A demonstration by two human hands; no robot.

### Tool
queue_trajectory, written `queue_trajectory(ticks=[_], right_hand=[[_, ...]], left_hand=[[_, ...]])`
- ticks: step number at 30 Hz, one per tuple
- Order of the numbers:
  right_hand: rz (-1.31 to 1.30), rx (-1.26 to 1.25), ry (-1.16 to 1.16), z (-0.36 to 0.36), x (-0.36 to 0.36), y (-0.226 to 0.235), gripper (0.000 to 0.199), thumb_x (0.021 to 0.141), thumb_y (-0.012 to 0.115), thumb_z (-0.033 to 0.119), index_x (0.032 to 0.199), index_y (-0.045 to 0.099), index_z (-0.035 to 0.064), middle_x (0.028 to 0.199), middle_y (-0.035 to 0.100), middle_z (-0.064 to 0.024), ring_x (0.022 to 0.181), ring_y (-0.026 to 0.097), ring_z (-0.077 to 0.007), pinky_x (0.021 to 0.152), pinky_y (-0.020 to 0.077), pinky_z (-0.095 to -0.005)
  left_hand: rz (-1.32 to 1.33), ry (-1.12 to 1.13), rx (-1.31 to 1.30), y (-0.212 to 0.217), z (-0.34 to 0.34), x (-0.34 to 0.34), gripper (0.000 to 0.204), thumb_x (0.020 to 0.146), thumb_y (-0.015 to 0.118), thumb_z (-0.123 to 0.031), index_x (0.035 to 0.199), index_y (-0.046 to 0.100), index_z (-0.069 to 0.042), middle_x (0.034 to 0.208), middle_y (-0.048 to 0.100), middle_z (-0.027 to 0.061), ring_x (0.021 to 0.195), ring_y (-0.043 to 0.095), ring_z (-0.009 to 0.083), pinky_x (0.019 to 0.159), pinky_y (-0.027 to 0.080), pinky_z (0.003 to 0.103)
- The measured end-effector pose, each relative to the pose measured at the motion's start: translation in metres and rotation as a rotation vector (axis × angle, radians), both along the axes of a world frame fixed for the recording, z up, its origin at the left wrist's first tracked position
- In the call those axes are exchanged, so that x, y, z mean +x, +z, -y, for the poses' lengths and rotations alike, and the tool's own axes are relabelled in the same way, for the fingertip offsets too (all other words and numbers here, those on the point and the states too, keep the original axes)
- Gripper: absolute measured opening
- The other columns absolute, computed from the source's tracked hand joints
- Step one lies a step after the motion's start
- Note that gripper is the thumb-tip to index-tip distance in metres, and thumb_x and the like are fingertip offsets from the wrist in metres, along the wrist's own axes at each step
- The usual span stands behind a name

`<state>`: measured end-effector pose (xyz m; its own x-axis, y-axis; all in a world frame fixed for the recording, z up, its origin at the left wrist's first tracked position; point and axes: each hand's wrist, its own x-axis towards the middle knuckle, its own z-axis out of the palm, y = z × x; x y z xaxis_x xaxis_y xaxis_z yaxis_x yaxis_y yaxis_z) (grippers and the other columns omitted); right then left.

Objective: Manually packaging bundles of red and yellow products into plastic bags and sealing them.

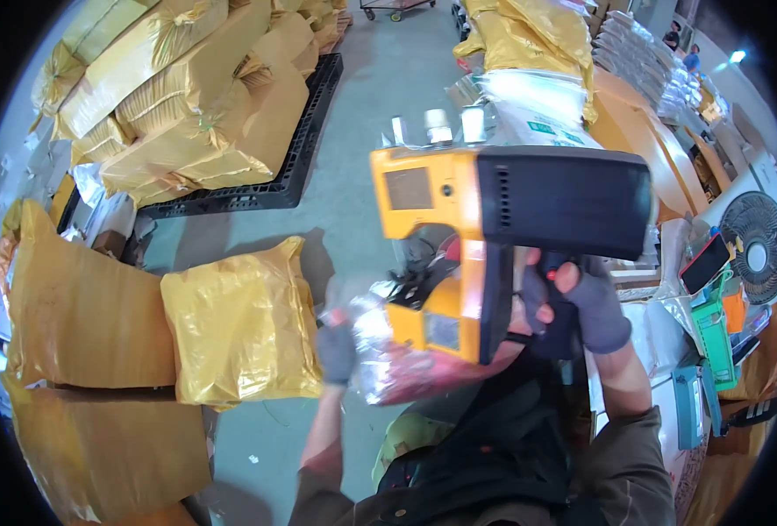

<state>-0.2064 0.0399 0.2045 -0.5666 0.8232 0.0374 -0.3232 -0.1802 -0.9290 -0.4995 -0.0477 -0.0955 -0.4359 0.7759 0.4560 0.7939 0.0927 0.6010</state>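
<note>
My right hand (595, 307), in a grey glove with bare fingertips, is closed around the black grip of a large yellow-and-black handheld device (568, 197). The device is held up in front of my body and has a small window in its yellow end. My left hand (335, 351), also gloved in grey, pinches the edge of a clear plastic bag (380, 364). Something pink or red shows through this bag, partly behind the device. Just left of my left hand lies a full yellow sack (241, 324).
Stacked yellow sacks (222, 114) stand on a black pallet (288, 188) at the far left. Larger brown-yellow packages (90, 307) line the left. On the right are a black fan (755, 250), a phone (704, 265) and a green basket (713, 342). White sacks (538, 110) are piled ahead.
</note>
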Motion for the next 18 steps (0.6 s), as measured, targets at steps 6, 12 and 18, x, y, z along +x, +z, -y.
queue_trajectory(ticks=[6, 12, 18], right_hand=[[0.527, 0.121, -0.201, -0.065, 0.044, 0.002, 0.030, 0.088, 0.060, 0.024, 0.104, 0.051, 0.0007, 0.065, 0.051, -0.0035, 0.052, 0.048, -0.0082, 0.047, 0.0390, -0.0222], [0.910, 0.142, -0.220, -0.179, 0.059, -0.140, 0.022, 0.085, 0.062, 0.025, 0.076, 0.059, 0.0056, 0.051, 0.050, 0.0020, 0.043, 0.048, -0.0068, 0.042, 0.0381, -0.0228], [1.113, 0.159, -0.253, -0.201, 0.047, -0.258, 0.032, 0.083, 0.065, 0.034, 0.072, 0.060, 0.0046, 0.055, 0.057, -0.0037, 0.045, 0.054, -0.0137, 0.049, 0.0459, -0.0300]], left_hand=[[0.813, 0.197, 0.297, 0.073, 0.053, -0.065, 0.051, 0.098, 0.033, -0.042, 0.110, 0.053, 0.003, 0.103, 0.056, 0.0090, 0.090, 0.052, 0.0194, 0.078, 0.045, 0.032], [0.875, 0.230, 0.375, 0.057, 0.058, -0.053, 0.047, 0.097, 0.038, -0.040, 0.123, 0.042, -0.001, 0.106, 0.053, 0.0111, 0.090, 0.054, 0.0212, 0.078, 0.048, 0.034], [0.322, 0.503, -0.052, -0.110, 0.205, -0.143, 0.018, 0.092, 0.051, -0.009, 0.105, 0.058, 0.000, 0.093, 0.059, 0.0120, 0.079, 0.058, 0.0219, 0.067, 0.049, 0.035]])
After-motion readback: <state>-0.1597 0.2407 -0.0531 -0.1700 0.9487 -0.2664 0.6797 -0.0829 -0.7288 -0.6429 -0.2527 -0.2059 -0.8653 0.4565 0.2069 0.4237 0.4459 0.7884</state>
